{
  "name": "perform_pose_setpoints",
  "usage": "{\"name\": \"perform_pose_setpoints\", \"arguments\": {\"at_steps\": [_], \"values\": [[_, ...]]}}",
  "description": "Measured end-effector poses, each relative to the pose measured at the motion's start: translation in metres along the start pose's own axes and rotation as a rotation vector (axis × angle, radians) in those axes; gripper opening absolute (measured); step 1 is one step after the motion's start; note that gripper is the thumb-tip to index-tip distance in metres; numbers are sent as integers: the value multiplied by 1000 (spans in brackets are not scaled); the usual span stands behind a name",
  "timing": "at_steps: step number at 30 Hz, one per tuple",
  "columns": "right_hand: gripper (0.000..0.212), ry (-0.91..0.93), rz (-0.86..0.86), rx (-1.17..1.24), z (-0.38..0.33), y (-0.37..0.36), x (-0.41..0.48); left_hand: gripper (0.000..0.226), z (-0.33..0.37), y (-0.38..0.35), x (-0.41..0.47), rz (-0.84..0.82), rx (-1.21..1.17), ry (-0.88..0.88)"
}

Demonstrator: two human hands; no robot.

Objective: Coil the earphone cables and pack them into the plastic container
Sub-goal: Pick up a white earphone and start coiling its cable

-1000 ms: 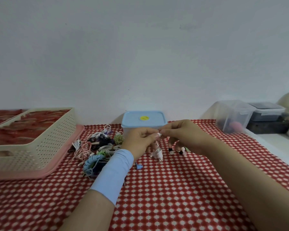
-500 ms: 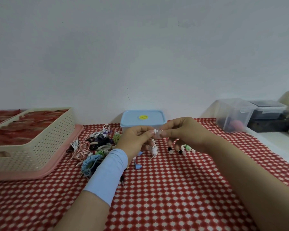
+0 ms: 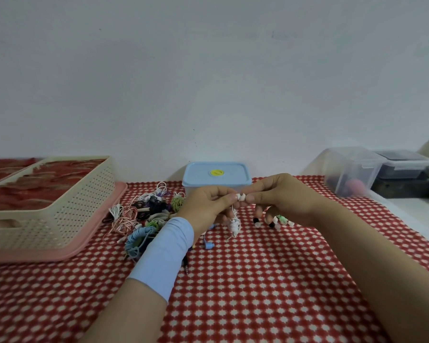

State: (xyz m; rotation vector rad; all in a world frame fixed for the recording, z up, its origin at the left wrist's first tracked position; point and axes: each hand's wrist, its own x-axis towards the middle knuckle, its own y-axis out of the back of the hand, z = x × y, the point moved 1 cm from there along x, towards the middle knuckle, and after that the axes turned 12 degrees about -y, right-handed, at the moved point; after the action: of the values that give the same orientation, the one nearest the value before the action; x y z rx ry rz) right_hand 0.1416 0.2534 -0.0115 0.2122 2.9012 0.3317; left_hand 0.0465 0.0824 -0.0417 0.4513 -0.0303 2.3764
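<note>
My left hand [image 3: 206, 206] and my right hand [image 3: 280, 198] meet above the table and pinch the two white earbuds [image 3: 240, 197] between thumbs and forefingers. The white cable hangs down from them in a small coiled bundle [image 3: 234, 225] just over the cloth. Behind my hands stands the plastic container [image 3: 217, 178] with its blue lid closed. A pile of tangled earphones [image 3: 144, 214] in several colours lies to the left of my left wrist. Loose black, white and green earbuds [image 3: 274, 222] lie under my right hand.
A cream perforated basket [image 3: 60, 206] sits on a pink tray [image 3: 89, 241] at the left. Clear storage boxes [image 3: 352, 169] stand at the far right on a white ledge. A blue earbud [image 3: 207, 245] lies on the red checked cloth [image 3: 258, 293].
Both hands have risen slightly and the white cable bundle has been lifted with them; the earbuds are now held tip to tip between the two hands.
</note>
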Motion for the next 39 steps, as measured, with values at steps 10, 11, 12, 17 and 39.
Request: {"name": "perform_pose_setpoints", "arguments": {"at_steps": [10, 11, 12, 17, 39], "values": [[20, -56, 13, 46, 0, 1, 3, 12, -1, -2, -1, -38, -27, 4], [20, -59, 12, 48, 1, 2, 3, 13, -2, -3, -1, -34, -42, 10], [20, -61, 9, 52, 1, 2, 3, 13, -2, -3, -1, -33, -57, 16], [17, -67, -14, 76, 2, 6, 3, 13, -1, -9, -2, -36, -135, 40], [9, 133, 195, -167, -9, -1, -4, 18, 1, -16, 1, 39, -221, 126]]}}
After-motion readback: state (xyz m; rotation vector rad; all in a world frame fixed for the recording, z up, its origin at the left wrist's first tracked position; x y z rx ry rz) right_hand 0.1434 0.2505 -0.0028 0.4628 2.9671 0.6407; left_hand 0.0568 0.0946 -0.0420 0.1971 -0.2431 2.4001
